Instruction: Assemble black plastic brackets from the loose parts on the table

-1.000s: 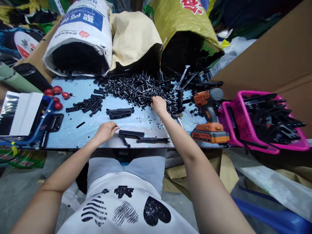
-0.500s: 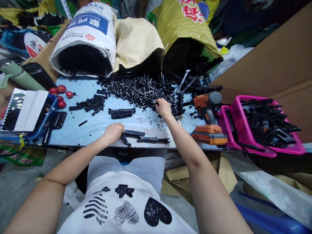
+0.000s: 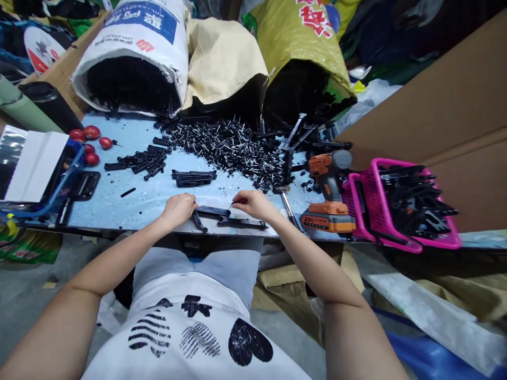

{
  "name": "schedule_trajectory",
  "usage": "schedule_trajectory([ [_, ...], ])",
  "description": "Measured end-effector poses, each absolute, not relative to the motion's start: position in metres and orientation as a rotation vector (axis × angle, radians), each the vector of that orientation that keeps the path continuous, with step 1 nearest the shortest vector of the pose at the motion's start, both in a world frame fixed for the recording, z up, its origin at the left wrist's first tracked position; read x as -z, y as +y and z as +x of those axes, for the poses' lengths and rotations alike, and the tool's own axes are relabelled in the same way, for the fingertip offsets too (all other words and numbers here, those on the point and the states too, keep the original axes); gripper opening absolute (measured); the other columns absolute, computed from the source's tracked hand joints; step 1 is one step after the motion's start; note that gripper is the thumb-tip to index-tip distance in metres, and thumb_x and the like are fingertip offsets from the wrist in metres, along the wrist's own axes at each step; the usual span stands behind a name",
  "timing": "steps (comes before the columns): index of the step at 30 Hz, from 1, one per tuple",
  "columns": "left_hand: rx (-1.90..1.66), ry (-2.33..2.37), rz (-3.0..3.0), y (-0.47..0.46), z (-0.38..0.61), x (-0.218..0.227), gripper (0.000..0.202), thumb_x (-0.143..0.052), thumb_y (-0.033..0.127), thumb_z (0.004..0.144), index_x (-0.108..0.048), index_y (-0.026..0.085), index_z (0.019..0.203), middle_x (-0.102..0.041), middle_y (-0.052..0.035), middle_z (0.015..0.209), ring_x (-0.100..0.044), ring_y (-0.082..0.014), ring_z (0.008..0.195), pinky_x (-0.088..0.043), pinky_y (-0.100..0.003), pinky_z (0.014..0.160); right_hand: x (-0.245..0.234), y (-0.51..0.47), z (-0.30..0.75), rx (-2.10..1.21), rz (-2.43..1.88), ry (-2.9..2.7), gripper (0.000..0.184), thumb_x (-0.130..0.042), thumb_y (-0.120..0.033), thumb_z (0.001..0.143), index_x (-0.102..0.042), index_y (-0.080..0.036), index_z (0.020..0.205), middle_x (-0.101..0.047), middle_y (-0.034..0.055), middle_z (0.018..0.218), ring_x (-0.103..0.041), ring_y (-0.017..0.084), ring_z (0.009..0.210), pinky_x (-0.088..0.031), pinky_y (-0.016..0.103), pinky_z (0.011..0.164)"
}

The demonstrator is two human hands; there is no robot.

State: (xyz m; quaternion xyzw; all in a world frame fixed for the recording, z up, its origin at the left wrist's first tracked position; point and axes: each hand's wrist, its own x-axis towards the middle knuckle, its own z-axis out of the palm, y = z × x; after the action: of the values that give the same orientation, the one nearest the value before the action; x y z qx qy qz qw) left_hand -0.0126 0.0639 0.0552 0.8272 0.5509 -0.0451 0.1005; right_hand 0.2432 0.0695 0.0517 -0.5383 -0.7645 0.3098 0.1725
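Note:
My left hand (image 3: pixel 179 209) is closed round the left end of a black bar-shaped plastic part (image 3: pixel 213 211) near the front edge of the blue table (image 3: pixel 158 196). My right hand (image 3: pixel 252 203) pinches something small, seemingly a screw, by the bar's right end; the fingers mostly hide it. Under the bar, another black arm (image 3: pixel 200 221) points down toward the edge. A longer black part (image 3: pixel 245 224) lies just below my right hand. Behind my hands sit a small stack of black bars (image 3: pixel 194 178) and a heap of black pieces with metal screws (image 3: pixel 233 148).
An orange cordless drill (image 3: pixel 327 184) and a hammer (image 3: pixel 289 205) are right of my hands. Pink baskets (image 3: pixel 380 211) of black parts stand farther right. Loose black links (image 3: pixel 144 160), red fruit (image 3: pixel 92 132) and a blue tray (image 3: pixel 75 163) are left. Open sacks (image 3: pixel 130 58) line the back.
My right hand has come from the screw heap down to the bar's right end, uncovering the hammer. My left hand keeps its grip on the bar. The view has shifted slightly.

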Motion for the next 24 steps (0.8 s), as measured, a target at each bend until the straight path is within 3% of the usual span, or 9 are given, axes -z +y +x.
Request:
schedule_trajectory([
  [10,0.071,1.671,2.409,0.055,-0.013,-0.054,0.027,-0.046,0.035,0.091,-0.063,0.014,0.094,-0.067,-0.0107,0.093,-0.064,-0.0245,0.087,-0.043,-0.029,0.07,-0.066,0.056,0.219,-0.484,-1.53,-2.762,0.017,-0.053,-0.011,0.082,-0.07,-0.016,0.084,-0.07,0.0067,0.087,-0.063,0.017,0.078,-0.039,0.023,0.068],
  [16,-0.003,1.671,2.373,0.054,-0.019,-0.051,0.03,-0.045,0.039,0.091,-0.061,0.016,0.101,-0.066,-0.0097,0.096,-0.063,-0.0236,0.091,-0.043,-0.028,0.071,-0.059,0.057,0.217,-0.473,-1.572,-2.881,0.017,-0.054,-0.013,0.084,-0.07,-0.017,0.087,-0.07,0.0089,0.086,-0.065,0.019,0.079,-0.042,0.024,0.07],
  [18,-0.045,1.74,2.339,0.05,-0.022,-0.05,0.037,-0.045,0.045,0.09,-0.058,0.014,0.106,-0.066,-0.0108,0.098,-0.063,-0.0245,0.092,-0.043,-0.028,0.071,-0.055,0.055,0.213,-0.491,-1.556,-2.819,0.021,-0.055,-0.02,0.086,-0.069,-0.018,0.101,-0.07,0.0094,0.092,-0.065,0.021,0.084,-0.045,0.026,0.074],
  [21,0.006,1.829,2.214,0.039,-0.023,-0.044,0.046,-0.039,0.054,0.09,-0.061,0.015,0.098,-0.068,-0.0108,0.09,-0.065,-0.0257,0.088,-0.044,-0.03,0.071,-0.042,0.049,0.197,-0.473,-1.339,-2.607,0.04,-0.047,-0.032,0.092,-0.051,-0.021,0.13,-0.064,0.0096,0.116,-0.061,0.021,0.103,-0.048,0.03,0.085],
  [24,0.142,1.817,2.074,0.024,-0.014,-0.031,0.048,-0.037,0.055,0.089,-0.065,0.017,0.087,-0.07,-0.0108,0.084,-0.067,-0.0264,0.083,-0.046,-0.031,0.069,-0.017,0.047,0.173,-0.469,-1.042,-2.475,0.044,-0.037,-0.034,0.096,-0.041,-0.02,0.138,-0.052,0.01,0.133,-0.051,0.019,0.119,-0.044,0.032,0.097],
])
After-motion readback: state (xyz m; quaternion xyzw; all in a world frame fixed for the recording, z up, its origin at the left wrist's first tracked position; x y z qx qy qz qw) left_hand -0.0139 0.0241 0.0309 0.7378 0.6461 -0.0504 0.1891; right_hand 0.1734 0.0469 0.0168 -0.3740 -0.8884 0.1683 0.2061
